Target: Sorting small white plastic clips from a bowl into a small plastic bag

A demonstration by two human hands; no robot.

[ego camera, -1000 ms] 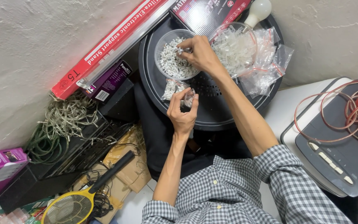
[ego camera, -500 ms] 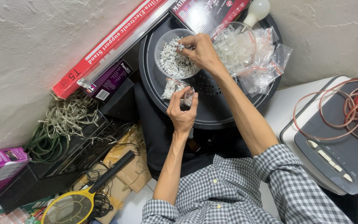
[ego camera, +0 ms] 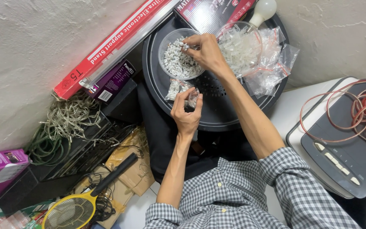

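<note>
Reaching into the clear bowl (ego camera: 178, 55), the right hand (ego camera: 206, 51) has its fingertips pinched on a few of the small white clips (ego camera: 178, 63) heaped inside; exactly how many it grips is too small to tell. The left hand (ego camera: 187, 112) sits nearer the body, fingers curled around the mouth of a small clear bag (ego camera: 191, 96) with some clips already in it. Both rest over a round black tray (ego camera: 234, 114), and a second filled bag (ego camera: 173, 88) lies on the tray just beside the left hand.

To do this step well, the left hand should hold the bag's mouth wide and upright, thumb and forefinger spreading the opening so nothing catches on the rim. The right hand does best taking a modest pinch, not a heap, since loose clips will likely scatter over the tray's grille (ego camera: 210, 87). Carrying the pinch low and close between bowl and bag keeps any drops on the tray. Letting go only once the fingertips are inside the bag's mouth looks the safest course.

Beyond the bowl stands a second clear bowl (ego camera: 240, 46) of translucent pieces, with empty bags (ego camera: 272, 63) spread beside it and a bulb (ego camera: 262, 9) at the tray's far edge.
</note>
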